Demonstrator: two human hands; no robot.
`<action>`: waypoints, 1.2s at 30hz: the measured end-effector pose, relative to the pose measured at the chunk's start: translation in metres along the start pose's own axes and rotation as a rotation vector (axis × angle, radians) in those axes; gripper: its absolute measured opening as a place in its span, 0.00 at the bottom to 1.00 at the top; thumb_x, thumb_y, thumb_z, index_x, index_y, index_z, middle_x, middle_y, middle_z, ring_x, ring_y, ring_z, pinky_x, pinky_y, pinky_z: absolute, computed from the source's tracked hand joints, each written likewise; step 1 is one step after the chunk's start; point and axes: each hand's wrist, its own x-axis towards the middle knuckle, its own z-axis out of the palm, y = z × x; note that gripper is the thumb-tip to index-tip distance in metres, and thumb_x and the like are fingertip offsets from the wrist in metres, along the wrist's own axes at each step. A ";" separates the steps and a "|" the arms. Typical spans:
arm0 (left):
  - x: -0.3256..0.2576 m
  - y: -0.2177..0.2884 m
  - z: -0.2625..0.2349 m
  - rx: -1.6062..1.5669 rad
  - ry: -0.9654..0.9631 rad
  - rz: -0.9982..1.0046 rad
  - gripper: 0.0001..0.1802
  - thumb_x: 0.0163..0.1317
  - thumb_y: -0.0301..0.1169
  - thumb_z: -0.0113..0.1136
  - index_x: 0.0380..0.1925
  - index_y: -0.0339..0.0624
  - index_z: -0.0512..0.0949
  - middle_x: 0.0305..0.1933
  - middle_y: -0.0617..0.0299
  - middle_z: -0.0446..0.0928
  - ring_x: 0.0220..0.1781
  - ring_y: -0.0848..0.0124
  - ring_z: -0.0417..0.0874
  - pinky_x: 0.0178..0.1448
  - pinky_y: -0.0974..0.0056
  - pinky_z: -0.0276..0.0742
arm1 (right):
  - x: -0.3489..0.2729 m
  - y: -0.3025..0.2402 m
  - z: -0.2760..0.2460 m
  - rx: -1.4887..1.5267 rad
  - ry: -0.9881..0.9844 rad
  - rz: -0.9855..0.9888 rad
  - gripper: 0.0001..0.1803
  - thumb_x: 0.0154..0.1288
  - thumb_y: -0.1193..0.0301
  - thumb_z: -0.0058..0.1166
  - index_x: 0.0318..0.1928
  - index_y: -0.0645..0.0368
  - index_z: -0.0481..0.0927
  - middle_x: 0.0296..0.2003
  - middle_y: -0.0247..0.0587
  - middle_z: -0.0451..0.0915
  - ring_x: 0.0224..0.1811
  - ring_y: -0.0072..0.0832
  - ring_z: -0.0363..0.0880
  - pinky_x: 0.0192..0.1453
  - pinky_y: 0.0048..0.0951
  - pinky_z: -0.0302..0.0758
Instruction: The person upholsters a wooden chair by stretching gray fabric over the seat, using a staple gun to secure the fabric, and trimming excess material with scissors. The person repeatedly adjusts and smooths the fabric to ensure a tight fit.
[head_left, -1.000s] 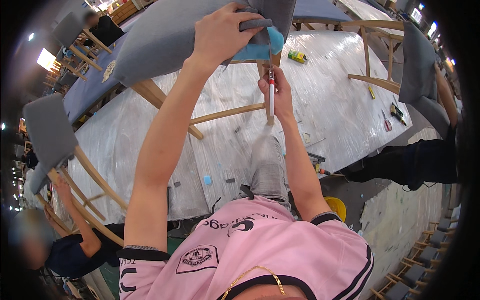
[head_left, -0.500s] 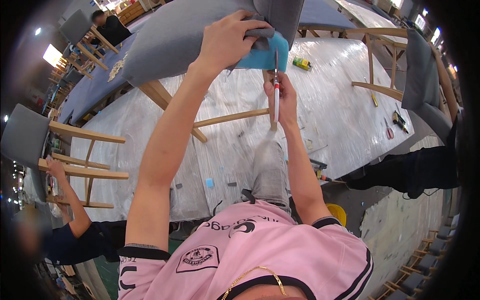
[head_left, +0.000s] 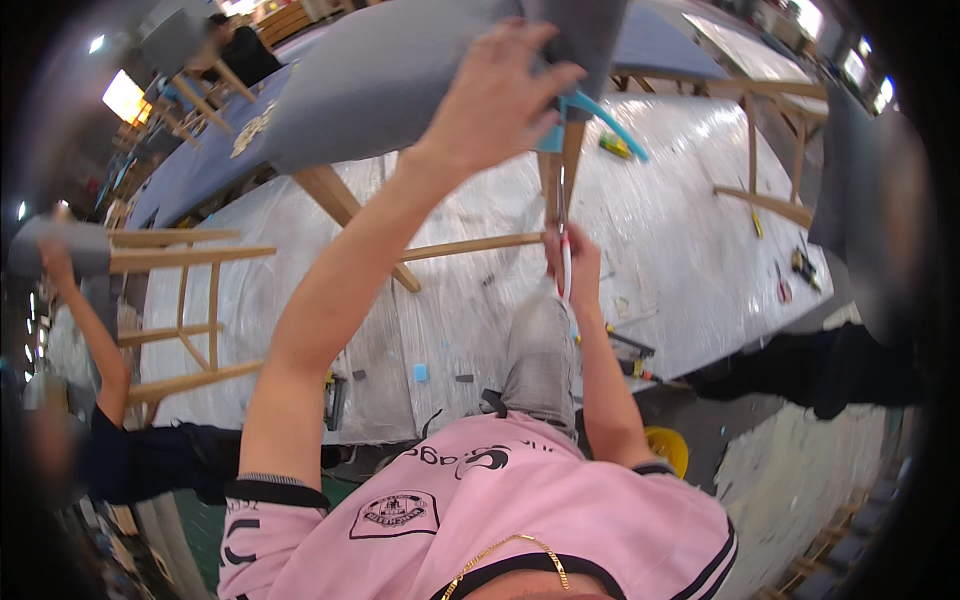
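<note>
An upholstered grey chair (head_left: 370, 85) with wooden legs stands in front of me. At its near right corner, light blue foam (head_left: 549, 138) shows, and a narrow blue strip (head_left: 618, 128) sticks out to the right. My left hand (head_left: 490, 110) is over this corner, fingers spread and slightly blurred, close to the foam. It appears to grip nothing. Lower down, beside a front leg (head_left: 570, 160), my right hand (head_left: 582, 262) is closed on scissors (head_left: 565, 250) with white and red handles. Their blades point up toward the foam, apart from it.
The chair is on a plastic-covered table (head_left: 470, 330) with small foam scraps (head_left: 420, 373). A yellow-green box (head_left: 615, 146), red-handled scissors (head_left: 783, 290) and a dark tool (head_left: 803, 268) lie to the right. At the left a person handles another chair (head_left: 190, 255); someone in dark clothes is at right.
My right hand has drawn the scissors down, away from the foam. My left hand has spread its fingers off the grey fabric. The blue strip now juts rightward. The person at left has turned their chair.
</note>
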 end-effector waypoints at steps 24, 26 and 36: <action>-0.333 0.206 0.028 -0.884 -0.880 -1.082 0.18 0.64 0.45 0.65 0.49 0.48 0.85 0.42 0.47 0.86 0.44 0.46 0.87 0.48 0.47 0.81 | -0.092 0.124 -0.047 0.178 -0.615 0.557 0.23 0.73 0.62 0.62 0.62 0.61 0.81 0.46 0.38 0.87 0.45 0.25 0.85 0.50 0.29 0.81; -0.333 0.207 0.030 -0.957 -0.951 -1.068 0.19 0.65 0.44 0.65 0.50 0.45 0.85 0.41 0.48 0.87 0.44 0.50 0.88 0.48 0.50 0.81 | -0.104 0.142 -0.059 0.031 -0.606 0.515 0.22 0.73 0.63 0.63 0.60 0.63 0.82 0.40 0.35 0.87 0.37 0.22 0.84 0.45 0.27 0.80; -0.397 0.215 0.036 -1.141 -0.761 -1.312 0.21 0.70 0.40 0.65 0.56 0.40 0.84 0.42 0.54 0.88 0.40 0.68 0.87 0.50 0.62 0.82 | -0.144 0.171 -0.212 -0.395 0.236 0.472 0.18 0.69 0.61 0.66 0.49 0.62 0.84 0.29 0.35 0.84 0.27 0.22 0.81 0.32 0.27 0.77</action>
